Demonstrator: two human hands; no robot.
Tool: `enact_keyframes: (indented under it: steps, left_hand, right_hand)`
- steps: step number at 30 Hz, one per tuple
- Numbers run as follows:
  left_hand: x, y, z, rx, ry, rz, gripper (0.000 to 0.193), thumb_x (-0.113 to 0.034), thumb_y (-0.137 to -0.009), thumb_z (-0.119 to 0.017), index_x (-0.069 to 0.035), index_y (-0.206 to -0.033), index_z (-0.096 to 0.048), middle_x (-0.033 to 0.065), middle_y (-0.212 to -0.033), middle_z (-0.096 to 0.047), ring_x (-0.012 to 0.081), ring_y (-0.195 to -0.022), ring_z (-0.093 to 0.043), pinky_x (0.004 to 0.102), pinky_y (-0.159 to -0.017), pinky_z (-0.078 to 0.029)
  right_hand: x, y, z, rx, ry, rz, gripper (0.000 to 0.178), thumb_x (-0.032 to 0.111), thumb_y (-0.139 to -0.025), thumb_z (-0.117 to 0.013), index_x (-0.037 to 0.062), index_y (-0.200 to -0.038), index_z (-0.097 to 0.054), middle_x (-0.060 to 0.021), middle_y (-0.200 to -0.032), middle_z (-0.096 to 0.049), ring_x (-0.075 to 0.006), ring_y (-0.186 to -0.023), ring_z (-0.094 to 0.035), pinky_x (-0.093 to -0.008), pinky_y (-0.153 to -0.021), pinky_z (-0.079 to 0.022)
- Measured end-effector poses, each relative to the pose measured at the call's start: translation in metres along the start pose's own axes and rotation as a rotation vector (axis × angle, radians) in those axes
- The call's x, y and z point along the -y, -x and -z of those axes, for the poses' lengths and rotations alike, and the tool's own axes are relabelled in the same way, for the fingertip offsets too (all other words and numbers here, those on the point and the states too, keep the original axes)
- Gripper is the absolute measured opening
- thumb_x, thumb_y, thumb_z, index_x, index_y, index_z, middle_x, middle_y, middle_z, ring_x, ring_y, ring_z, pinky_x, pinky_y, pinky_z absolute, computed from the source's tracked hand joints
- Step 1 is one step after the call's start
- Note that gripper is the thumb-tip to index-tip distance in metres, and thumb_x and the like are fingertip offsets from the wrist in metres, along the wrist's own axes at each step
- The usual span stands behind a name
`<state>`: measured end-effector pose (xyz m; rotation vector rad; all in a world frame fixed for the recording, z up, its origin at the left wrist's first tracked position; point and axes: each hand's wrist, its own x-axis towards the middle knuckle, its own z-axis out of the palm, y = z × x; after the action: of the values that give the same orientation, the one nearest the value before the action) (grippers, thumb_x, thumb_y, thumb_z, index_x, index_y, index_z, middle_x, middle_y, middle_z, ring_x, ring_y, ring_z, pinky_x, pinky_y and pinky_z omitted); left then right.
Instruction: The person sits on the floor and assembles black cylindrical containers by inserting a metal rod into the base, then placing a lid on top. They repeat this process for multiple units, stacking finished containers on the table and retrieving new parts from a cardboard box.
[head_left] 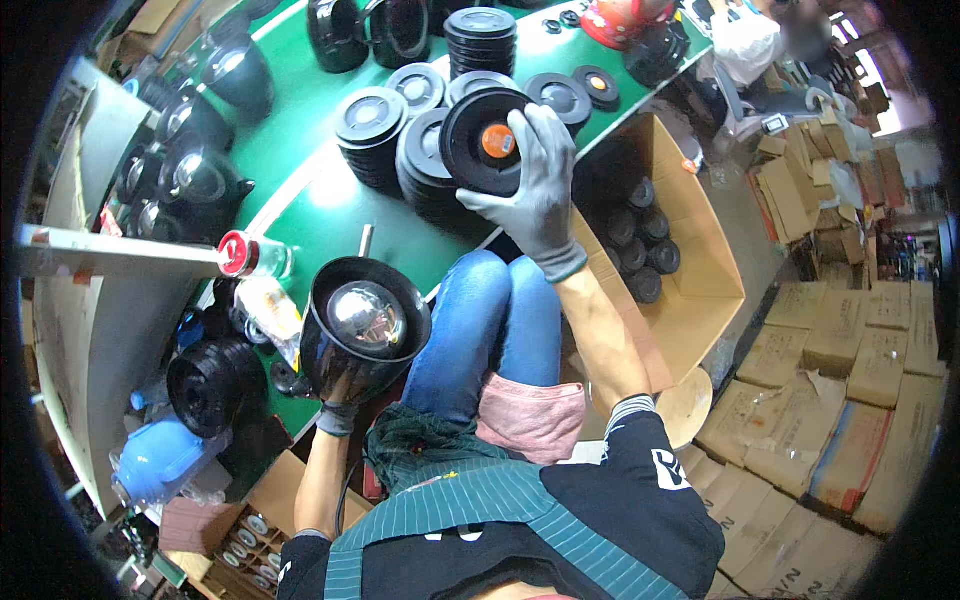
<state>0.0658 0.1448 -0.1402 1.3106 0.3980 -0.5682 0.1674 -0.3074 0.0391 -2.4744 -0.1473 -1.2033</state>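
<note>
My right hand (545,185), in a grey glove, grips the edge of a round black disc (463,150) with an orange sticker at its middle. It holds the disc tilted above stacks of similar black discs (372,118) on the green table (325,205). Lower left, by the table's near edge, a black jug-like housing (325,350) faces up with its wide mouth. A shiny silver dome (366,315) sits inside that mouth. My gloved left hand (340,415) is closed around the lower side of the housing, its fingers partly hidden beneath.
An open cardboard box (715,290) with several dark round pieces stands right of my legs. Black glossy housings (200,170) line the table's left side, near a red-capped bottle (255,256). A divided carton (240,550) sits lower left. Closed cartons (800,440) are stacked at right.
</note>
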Motion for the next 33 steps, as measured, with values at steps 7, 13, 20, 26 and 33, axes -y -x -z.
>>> enact_keyframes:
  steps: [7, 13, 20, 26, 33]
  left_hand:
    - [0.007, -0.012, 0.000, 0.164, 0.104, 0.003, 0.055, -0.018, -0.106, -0.070, -0.007, -0.158, -0.052, 0.0120, -0.157, -0.058, 0.0290, -0.140, -0.059, 0.0469, -0.117, -0.050]
    - [0.009, -0.010, -0.002, 0.208, 0.093, 0.025, 0.055, -0.019, -0.107, -0.070, -0.007, -0.158, -0.052, 0.0119, -0.157, -0.058, 0.0287, -0.140, -0.058, 0.0467, -0.118, -0.049]
    - [0.012, -0.005, -0.005, 0.248, 0.097, 0.047, 0.055, -0.019, -0.107, -0.069, -0.008, -0.158, -0.052, 0.0117, -0.157, -0.058, 0.0284, -0.141, -0.058, 0.0464, -0.119, -0.048]
    - [0.012, -0.003, -0.001, 0.254, 0.102, 0.042, 0.054, -0.020, -0.107, -0.068, -0.008, -0.158, -0.052, 0.0115, -0.158, -0.058, 0.0281, -0.142, -0.057, 0.0462, -0.120, -0.047]
    - [0.016, -0.001, 0.004, 0.273, 0.122, 0.059, 0.054, -0.020, -0.107, -0.068, -0.008, -0.158, -0.052, 0.0113, -0.158, -0.057, 0.0278, -0.143, -0.056, 0.0459, -0.121, -0.046]
  right_hand:
    - [-0.022, 0.051, 0.033, 0.024, 0.020, -0.112, 0.118, 0.043, -0.062, -0.103, -0.0040, -0.155, -0.048, -0.0250, -0.156, -0.048, -0.0463, -0.147, -0.046, -0.0562, -0.123, -0.039]
    - [-0.027, 0.093, 0.044, 0.131, -0.038, -0.179, 0.104, 0.035, -0.054, -0.104, 0.0033, -0.143, -0.061, -0.0232, -0.153, -0.049, -0.0456, -0.147, -0.043, -0.0569, -0.123, -0.037]
    - [-0.016, 0.110, 0.061, 0.136, -0.060, -0.159, 0.089, 0.029, -0.052, -0.106, 0.0107, -0.130, -0.066, -0.0201, -0.154, -0.047, -0.0465, -0.148, -0.041, -0.0573, -0.125, -0.036]
    - [-0.006, 0.106, 0.065, 0.202, -0.055, -0.273, 0.092, 0.037, -0.057, -0.103, 0.0075, -0.136, -0.066, -0.0215, -0.153, -0.046, -0.0459, -0.147, -0.040, -0.0561, -0.124, -0.035]
    - [-0.007, 0.113, 0.063, 0.147, -0.087, -0.275, 0.081, 0.034, -0.059, -0.103, 0.0122, -0.129, -0.069, -0.0186, -0.145, -0.048, -0.0437, -0.144, -0.041, -0.0553, -0.123, -0.035]
